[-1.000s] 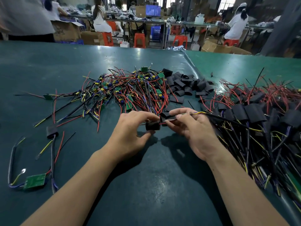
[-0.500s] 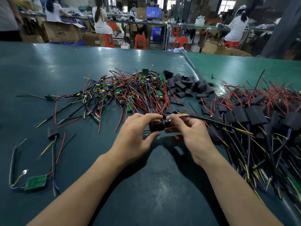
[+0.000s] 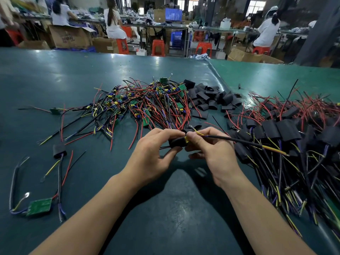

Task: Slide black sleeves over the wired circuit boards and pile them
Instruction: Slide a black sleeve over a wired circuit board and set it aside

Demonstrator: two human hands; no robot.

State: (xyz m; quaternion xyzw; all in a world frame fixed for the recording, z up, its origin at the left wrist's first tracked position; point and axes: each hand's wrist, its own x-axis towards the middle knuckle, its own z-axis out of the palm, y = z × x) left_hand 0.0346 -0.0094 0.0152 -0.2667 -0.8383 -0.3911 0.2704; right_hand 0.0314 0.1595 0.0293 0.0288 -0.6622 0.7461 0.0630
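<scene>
My left hand [image 3: 152,153] pinches a black sleeve [image 3: 177,142] between thumb and fingers above the table. My right hand [image 3: 211,150] grips the wired board at the sleeve's right end, where a yellow part shows; the board itself is hidden inside. Its black cable [image 3: 239,141] with yellow and blue wires trails right. Behind my hands lies a tangle of unsleeved green boards with red and black wires [image 3: 147,103]. Loose black sleeves [image 3: 207,98] lie beside it. A pile of sleeved boards [image 3: 287,133] fills the right.
On the green table [image 3: 73,80], a bare green board with wires [image 3: 39,207] and one sleeved piece [image 3: 59,150] lie at my left. A seam in the mat [image 3: 219,78] runs back. People sit at benches with boxes and red stools beyond.
The sleeve has been drawn further over the board, with my hands closing together. The trailing cable has swung slightly to the right.
</scene>
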